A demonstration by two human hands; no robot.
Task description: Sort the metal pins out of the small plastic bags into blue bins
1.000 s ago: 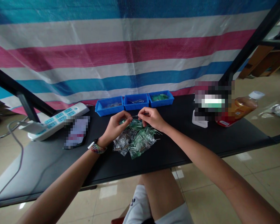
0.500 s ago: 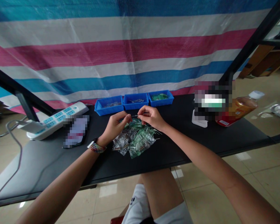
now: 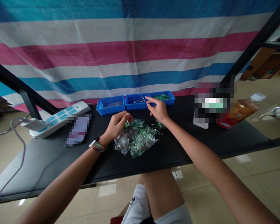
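Left hand (image 3: 118, 124): curled above bags (image 3: 142, 141); we cannot tell its grip.
Right hand (image 3: 160, 109): our fingers (image 3: 152, 100) spread loose, over far middle tray (image 3: 135, 106).

No words or numbers can be read. Right of the right hand (image 3: 159, 109), the label (image 3: 226, 120) on the bottle (image 3: 247, 105) is blurred; below that hand, the dark mark (image 3: 132, 200) on the shorts (image 3: 137, 211) is illegible.

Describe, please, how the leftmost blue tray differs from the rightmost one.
The leftmost tray holds greyish, clear-looking contents; the rightmost tray holds green contents. The leftmost tray stands in plain view, whereas the right hand hides part of the rightmost tray. Both are blue and open-topped.
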